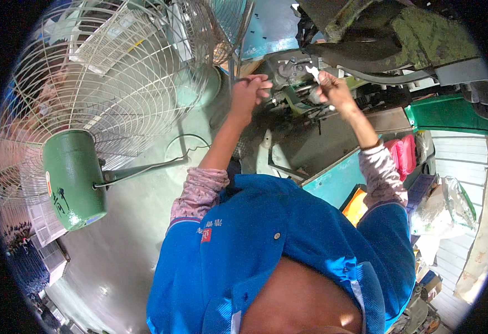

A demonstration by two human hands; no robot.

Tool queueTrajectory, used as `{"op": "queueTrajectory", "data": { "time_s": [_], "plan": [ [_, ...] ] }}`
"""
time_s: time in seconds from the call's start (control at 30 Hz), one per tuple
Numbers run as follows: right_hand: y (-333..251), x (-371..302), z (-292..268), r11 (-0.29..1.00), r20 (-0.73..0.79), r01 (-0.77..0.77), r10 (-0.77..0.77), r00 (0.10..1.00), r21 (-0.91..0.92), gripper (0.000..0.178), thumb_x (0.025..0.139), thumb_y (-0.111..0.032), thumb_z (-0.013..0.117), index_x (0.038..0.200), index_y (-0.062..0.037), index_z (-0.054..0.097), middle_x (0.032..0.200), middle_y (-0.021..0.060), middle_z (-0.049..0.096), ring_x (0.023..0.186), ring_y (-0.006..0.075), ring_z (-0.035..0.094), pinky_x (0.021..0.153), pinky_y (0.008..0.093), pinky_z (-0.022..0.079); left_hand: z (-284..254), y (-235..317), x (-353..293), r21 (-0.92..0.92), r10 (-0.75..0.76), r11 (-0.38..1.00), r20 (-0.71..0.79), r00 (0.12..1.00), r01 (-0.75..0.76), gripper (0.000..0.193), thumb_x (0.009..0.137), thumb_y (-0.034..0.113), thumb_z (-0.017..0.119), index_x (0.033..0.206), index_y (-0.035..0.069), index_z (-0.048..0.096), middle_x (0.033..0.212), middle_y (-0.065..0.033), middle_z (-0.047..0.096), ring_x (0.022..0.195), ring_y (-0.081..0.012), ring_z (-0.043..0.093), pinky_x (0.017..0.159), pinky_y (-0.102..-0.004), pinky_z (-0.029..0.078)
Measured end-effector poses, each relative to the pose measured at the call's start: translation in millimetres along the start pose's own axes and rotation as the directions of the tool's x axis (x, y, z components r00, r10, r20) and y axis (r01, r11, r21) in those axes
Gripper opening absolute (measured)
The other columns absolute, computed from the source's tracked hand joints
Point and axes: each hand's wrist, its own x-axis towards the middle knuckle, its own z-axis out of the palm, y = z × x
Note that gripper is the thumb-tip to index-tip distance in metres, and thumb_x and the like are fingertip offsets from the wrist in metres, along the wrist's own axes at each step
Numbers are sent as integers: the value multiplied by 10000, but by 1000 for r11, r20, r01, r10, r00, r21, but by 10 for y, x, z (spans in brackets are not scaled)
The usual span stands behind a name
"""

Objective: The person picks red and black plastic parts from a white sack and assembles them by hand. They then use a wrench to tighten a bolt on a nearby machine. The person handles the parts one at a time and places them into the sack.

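My right hand (336, 93) is closed around a bright, pale open-ended wrench (314, 73), its forked end showing beyond my fingers. That end is close to a round metal machine part (292, 69), but whether they touch I cannot tell. Left of the machine part, my left hand (249, 96) is held up with its fingers loosely stretched to the right, nothing visible in it. Below and between my hands lies the dark, cluttered mechanism (302, 103) of the machine, with metal rods and fittings; much of it is in shadow.
A large caged fan with a green motor (74, 179) stands close on my left. A dark, worn machine body (400, 42) overhangs at upper right. A light-blue panel (333, 181) and a pink bundle (403, 157) are at right. A cable (191, 146) runs near the fan.
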Motion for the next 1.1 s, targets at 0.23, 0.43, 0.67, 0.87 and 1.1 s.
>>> {"op": "queueTrajectory", "data": {
  "time_s": [0.23,0.43,0.67,0.87,1.1],
  "plan": [
    [-79,499,-413,279,191,318,-399,897,-906,411,893,-424,391,874,-38,532,715,90,580,628,256,516,594,367,422,97,-41,70,36,19,999,53,998,-21,240,879,207,481,1004,28,580,813,-41,653,556,-66,543,432,-188,352],
    [-42,1120,-528,80,364,457,-492,791,-886,392,893,-414,386,912,-45,519,761,94,572,670,260,510,623,371,415,110,-10,96,57,-10,998,-2,1000,10,210,861,174,461,958,24,571,800,-28,649,564,-53,531,447,-177,335],
    [171,1451,-466,26,420,486,-465,780,-874,375,893,-402,380,957,-54,503,815,99,561,719,264,504,657,375,408,105,-30,100,48,-12,999,-17,1000,12,206,866,171,460,956,28,578,810,-41,643,569,-68,531,456,-194,360],
    [258,1644,-378,12,450,511,-456,768,-859,366,893,-393,375,996,-61,490,861,103,552,760,268,498,686,379,402,138,-32,86,45,-27,999,-28,999,28,198,864,163,468,949,29,587,810,-53,635,574,-80,536,476,-204,381],
    [376,1689,-460,15,439,497,-450,778,-867,361,893,-381,369,1041,-69,475,915,108,542,809,273,492,720,384,394,376,57,247,109,183,976,67,981,-190,167,767,133,573,887,23,609,893,-67,632,587,-105,535,538,-242,429]
  ]
}}
